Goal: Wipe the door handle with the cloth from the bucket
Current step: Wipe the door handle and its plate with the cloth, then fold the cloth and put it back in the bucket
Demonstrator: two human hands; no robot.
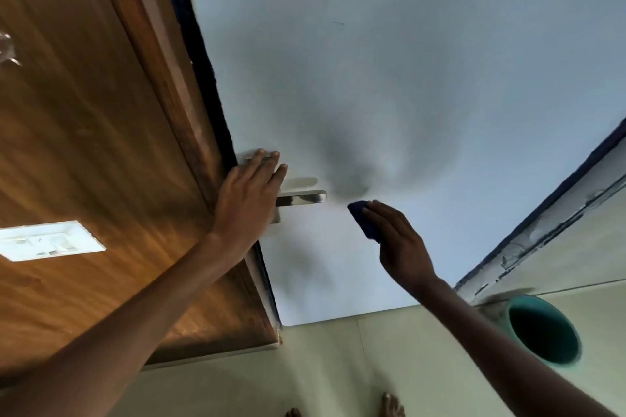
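Two hands: I am seeing both of them raised toward the pale door.
Left hand [249, 195]: I am seeing it lying open and flat, fingers stretched out, pressing over the base of the door handle and the door's edge, gripping nothing.
Door handle [301, 197]: its metal lever is sticking out to the right from under my left hand, pointing toward my right hand.
Right hand [394, 239]: I am seeing it closing on the cloth, which is sitting against the fingers.
Cloth [364, 218]: dark blue, it is poking out at the right hand's fingertips, near the lever's free end but apart from it.
Bucket [542, 332]: green, it is standing on the floor, below and to the right of my right hand.
Wooden panel [84, 129]: it is running along the left of my left hand.
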